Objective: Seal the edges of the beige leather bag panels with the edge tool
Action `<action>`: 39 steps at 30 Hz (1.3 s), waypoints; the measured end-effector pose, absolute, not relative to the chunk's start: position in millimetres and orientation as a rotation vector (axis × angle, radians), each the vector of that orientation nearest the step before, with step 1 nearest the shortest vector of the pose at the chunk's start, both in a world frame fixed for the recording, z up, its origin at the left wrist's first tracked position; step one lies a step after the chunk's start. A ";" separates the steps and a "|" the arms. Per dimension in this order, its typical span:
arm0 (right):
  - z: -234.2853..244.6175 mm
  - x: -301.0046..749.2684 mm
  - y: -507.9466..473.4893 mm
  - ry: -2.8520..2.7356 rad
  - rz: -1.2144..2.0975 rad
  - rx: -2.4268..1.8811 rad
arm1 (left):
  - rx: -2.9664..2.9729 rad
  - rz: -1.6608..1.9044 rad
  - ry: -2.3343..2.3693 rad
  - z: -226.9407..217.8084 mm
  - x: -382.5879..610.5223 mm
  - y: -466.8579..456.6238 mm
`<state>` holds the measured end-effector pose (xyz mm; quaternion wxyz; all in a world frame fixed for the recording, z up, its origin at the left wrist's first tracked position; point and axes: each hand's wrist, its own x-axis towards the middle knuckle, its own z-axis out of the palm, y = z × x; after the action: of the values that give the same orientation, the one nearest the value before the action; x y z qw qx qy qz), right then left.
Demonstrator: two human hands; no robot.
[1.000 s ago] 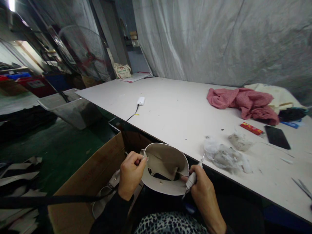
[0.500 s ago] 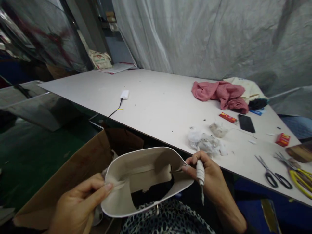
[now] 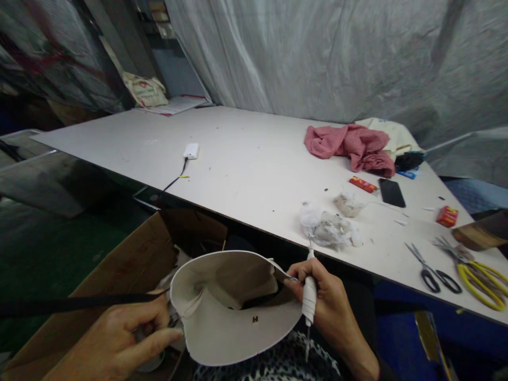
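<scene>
A beige, open-mouthed bag (image 3: 238, 333) is tilted above my lap, its hollow inside facing me. A small brass-coloured fitting (image 3: 255, 319) shows on its near wall. My left hand (image 3: 123, 333) has curled fingers against the bag's left side, with the thumb outside the rim; part of this grip is hidden. A black strap (image 3: 79, 304) runs from there to the left. My right hand (image 3: 321, 296) pinches the bag's right rim between thumb and forefinger. It also keeps an awl-like tool (image 3: 309, 296) with a white-wrapped handle and thin metal shaft, its lower end pointing down.
On the white table (image 3: 238, 174) are crumpled clear plastic (image 3: 331, 227), black scissors (image 3: 431, 270), yellow-handled scissors (image 3: 480, 280), a phone (image 3: 392, 192), a pink cloth (image 3: 349, 145) and a white device (image 3: 191, 151) with a cable. A cardboard box (image 3: 115, 264) stands at my left.
My left thumb has come out of the bag's mouth to its outer side. The bag has tipped, showing more of its near inner wall. A black strap now shows at the left.
</scene>
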<state>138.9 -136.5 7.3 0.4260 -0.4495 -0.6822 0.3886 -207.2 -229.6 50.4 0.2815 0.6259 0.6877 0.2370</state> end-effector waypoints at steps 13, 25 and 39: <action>2.7 148.2 -134.0 -1.724 0.925 -1.076 | 2.273 0.334 1.124 103.6 -77.8 -102.4; -3.0 163.6 -117.0 -1.765 0.956 -0.979 | 1.801 -0.079 0.671 89.4 -75.7 -24.7; -11.5 170.8 -100.7 -1.629 0.991 -0.943 | 1.855 -0.221 0.652 75.3 -48.4 3.4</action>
<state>170.8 -100.7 -11.5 0.4856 -0.3876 -0.6694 0.4073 -48.4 3.4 75.3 0.5493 0.7834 0.2753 -0.0934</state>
